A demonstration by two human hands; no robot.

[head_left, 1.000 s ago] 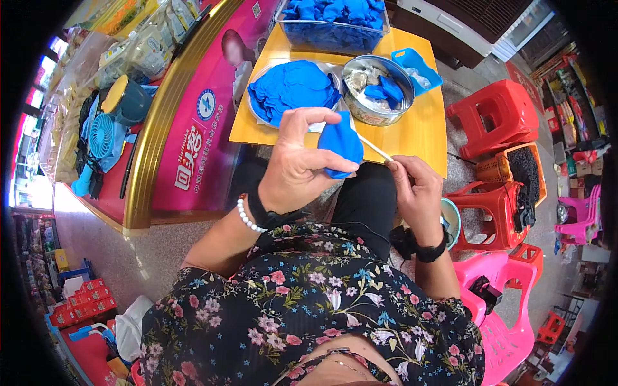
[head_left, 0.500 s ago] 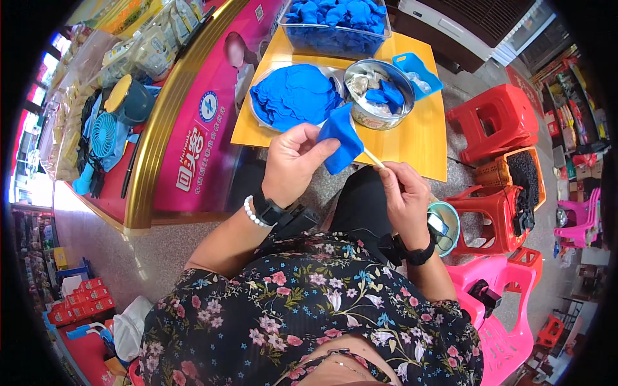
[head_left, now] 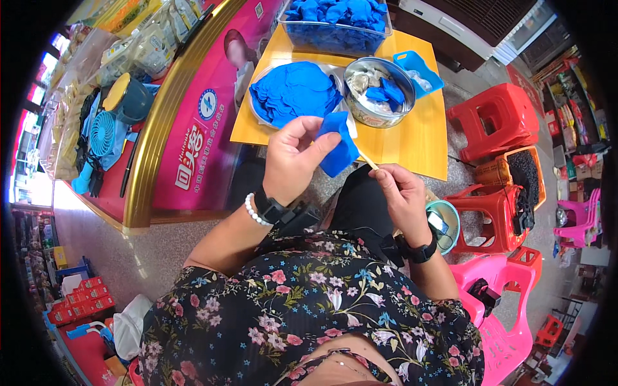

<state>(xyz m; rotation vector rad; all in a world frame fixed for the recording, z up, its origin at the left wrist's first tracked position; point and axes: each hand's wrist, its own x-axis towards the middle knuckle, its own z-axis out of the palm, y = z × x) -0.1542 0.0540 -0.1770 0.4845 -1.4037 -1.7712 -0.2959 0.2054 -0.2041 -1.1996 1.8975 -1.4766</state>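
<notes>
My left hand (head_left: 293, 154) pinches a small blue fabric piece (head_left: 340, 153) between thumb and fingers, over the table's near edge. My right hand (head_left: 402, 196) grips a thin wooden stick (head_left: 367, 160) by its lower end, and the stick's far end reaches the fabric's right edge. Whether that tip lies inside or behind the fabric is hidden. A strip of white shows at the fabric's right edge. Just beyond my left hand, flat blue fabric pieces (head_left: 293, 93) are heaped on a plate. To its right stands a round tin (head_left: 376, 119) with whitish material and blue pieces inside.
A yellow table (head_left: 421, 145) carries these, along with a clear bin (head_left: 335, 40) of blue pieces and a blue scoop-shaped basket (head_left: 426, 69). A pink counter (head_left: 199, 122) rises at left. Red stools (head_left: 492, 122) and a teal bucket (head_left: 454, 222) stand at right.
My right hand has drawn slightly down and left with the stick. The fabric in my left hand has tilted and shifted a little left, showing more white at its edge.
</notes>
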